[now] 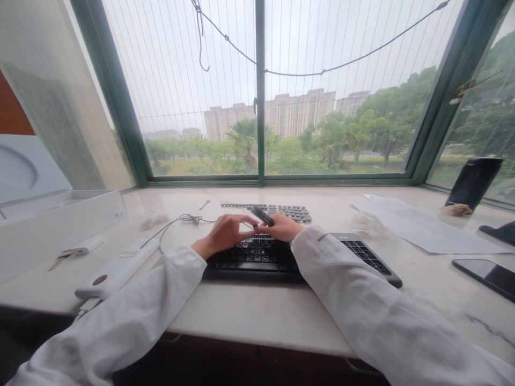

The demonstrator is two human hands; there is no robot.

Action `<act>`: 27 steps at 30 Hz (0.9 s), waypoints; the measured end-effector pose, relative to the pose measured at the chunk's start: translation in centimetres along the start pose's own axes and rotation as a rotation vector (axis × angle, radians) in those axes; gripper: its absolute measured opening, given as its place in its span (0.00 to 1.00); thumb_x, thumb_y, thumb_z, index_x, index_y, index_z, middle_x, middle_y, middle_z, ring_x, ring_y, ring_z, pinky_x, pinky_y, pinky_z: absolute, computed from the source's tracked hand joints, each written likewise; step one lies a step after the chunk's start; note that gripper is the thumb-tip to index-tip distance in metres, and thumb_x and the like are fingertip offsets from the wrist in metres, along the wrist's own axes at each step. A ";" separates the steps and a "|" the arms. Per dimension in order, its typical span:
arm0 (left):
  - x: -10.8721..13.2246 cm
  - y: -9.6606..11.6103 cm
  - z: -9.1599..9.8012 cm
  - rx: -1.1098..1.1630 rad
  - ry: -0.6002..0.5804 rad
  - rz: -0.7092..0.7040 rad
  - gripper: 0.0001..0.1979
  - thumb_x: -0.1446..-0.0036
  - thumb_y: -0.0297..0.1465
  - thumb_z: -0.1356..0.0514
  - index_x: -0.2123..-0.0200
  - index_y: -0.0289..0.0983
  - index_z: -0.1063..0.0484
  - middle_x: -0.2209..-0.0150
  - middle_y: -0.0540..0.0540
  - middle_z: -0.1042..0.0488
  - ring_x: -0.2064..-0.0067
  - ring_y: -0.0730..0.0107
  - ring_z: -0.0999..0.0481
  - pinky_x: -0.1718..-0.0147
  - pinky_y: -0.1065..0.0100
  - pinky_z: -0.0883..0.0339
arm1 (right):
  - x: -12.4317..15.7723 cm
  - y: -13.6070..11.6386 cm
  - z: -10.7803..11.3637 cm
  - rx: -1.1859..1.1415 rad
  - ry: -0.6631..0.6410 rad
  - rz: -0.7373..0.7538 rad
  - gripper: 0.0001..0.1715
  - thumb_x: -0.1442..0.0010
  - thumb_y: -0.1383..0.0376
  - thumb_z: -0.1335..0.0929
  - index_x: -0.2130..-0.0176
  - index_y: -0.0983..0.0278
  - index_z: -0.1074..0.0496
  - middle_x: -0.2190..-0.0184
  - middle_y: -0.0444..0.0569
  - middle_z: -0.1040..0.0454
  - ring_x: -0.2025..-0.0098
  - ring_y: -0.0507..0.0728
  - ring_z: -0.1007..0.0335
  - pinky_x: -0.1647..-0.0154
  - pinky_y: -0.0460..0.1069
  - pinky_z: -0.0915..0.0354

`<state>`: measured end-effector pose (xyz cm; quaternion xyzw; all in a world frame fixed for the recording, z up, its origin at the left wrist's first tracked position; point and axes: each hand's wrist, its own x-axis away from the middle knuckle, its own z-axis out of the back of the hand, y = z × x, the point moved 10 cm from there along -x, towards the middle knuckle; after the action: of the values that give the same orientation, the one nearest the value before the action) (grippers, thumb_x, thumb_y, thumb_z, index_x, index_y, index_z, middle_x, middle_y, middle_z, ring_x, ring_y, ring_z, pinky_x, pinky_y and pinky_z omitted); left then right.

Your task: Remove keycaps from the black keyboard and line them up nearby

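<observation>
My left hand (225, 233) hovers over the black keyboard (374, 262), its fingers curled and its fingertips pinched toward the right hand. My right hand (281, 228) is closed round a small dark tool (261, 215) that points up and left. Both hands meet above the keyboard's upper middle rows. Whether the left fingertips hold anything is too small to tell. A second, grey keyboard (292, 212) lies just behind the hands. White sleeves cover both my arms.
A white power strip (116, 271) and its cable (177, 222) lie left, beside a white box (56, 225). Papers (422, 225) and a smartphone (488, 276) lie right; a dark phone (472, 182) leans at the window.
</observation>
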<state>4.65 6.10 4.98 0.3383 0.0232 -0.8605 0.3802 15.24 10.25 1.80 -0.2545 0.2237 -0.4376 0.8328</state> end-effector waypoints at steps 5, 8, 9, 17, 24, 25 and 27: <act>0.0 -0.2 0.1 -0.050 0.004 0.018 0.10 0.44 0.36 0.39 0.59 0.42 0.23 0.67 0.51 0.21 0.77 0.78 0.32 0.73 0.74 0.40 | -0.1 0.0 0.3 0.014 0.038 -0.015 0.15 0.46 0.55 0.31 0.67 0.62 0.20 0.73 0.45 0.24 0.66 0.56 0.29 0.63 0.47 0.39; 0.0 -0.1 0.1 -0.051 0.009 0.004 0.10 0.45 0.34 0.40 0.59 0.42 0.23 0.68 0.52 0.22 0.78 0.79 0.34 0.74 0.75 0.42 | -0.1 0.0 0.3 0.034 0.051 -0.016 0.16 0.46 0.54 0.32 0.66 0.62 0.20 0.72 0.46 0.24 0.66 0.56 0.28 0.64 0.47 0.39; 0.0 -0.2 0.1 -0.051 0.013 0.000 0.10 0.45 0.34 0.39 0.59 0.43 0.23 0.69 0.52 0.22 0.78 0.80 0.35 0.75 0.75 0.42 | -0.1 -0.1 0.4 0.035 0.055 -0.013 0.16 0.46 0.54 0.32 0.67 0.62 0.20 0.72 0.46 0.23 0.66 0.56 0.28 0.64 0.47 0.39; 0.1 -0.2 0.1 -0.087 0.006 0.006 0.10 0.46 0.33 0.38 0.59 0.44 0.23 0.73 0.55 0.24 0.79 0.80 0.34 0.75 0.75 0.42 | -0.2 0.2 0.6 0.036 0.083 -0.033 0.15 0.46 0.55 0.31 0.68 0.63 0.20 0.72 0.46 0.23 0.66 0.56 0.27 0.65 0.46 0.39; 0.1 -0.6 0.7 -0.103 0.053 0.051 0.08 0.48 0.35 0.37 0.62 0.43 0.23 0.65 0.53 0.21 0.73 0.76 0.28 0.71 0.74 0.39 | -0.2 0.0 0.9 0.049 0.120 -0.035 0.15 0.46 0.54 0.32 0.69 0.63 0.21 0.74 0.46 0.24 0.67 0.56 0.28 0.66 0.46 0.40; 0.1 -0.6 0.8 -0.109 0.057 0.052 0.08 0.48 0.35 0.37 0.64 0.43 0.23 0.66 0.53 0.21 0.73 0.76 0.28 0.71 0.74 0.39 | -0.2 0.0 0.9 0.052 0.124 -0.035 0.15 0.46 0.54 0.31 0.69 0.63 0.21 0.74 0.46 0.24 0.67 0.56 0.28 0.67 0.46 0.40; 0.1 -0.6 0.9 -0.119 0.066 0.051 0.07 0.48 0.35 0.37 0.65 0.42 0.23 0.69 0.53 0.22 0.73 0.75 0.27 0.71 0.73 0.38 | -0.2 0.0 0.8 0.051 0.129 -0.028 0.15 0.47 0.54 0.31 0.70 0.63 0.21 0.75 0.46 0.25 0.68 0.55 0.28 0.67 0.46 0.40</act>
<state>3.72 6.22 5.49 0.3437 0.0783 -0.8360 0.4206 15.63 10.67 2.46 -0.2076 0.2623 -0.4703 0.8167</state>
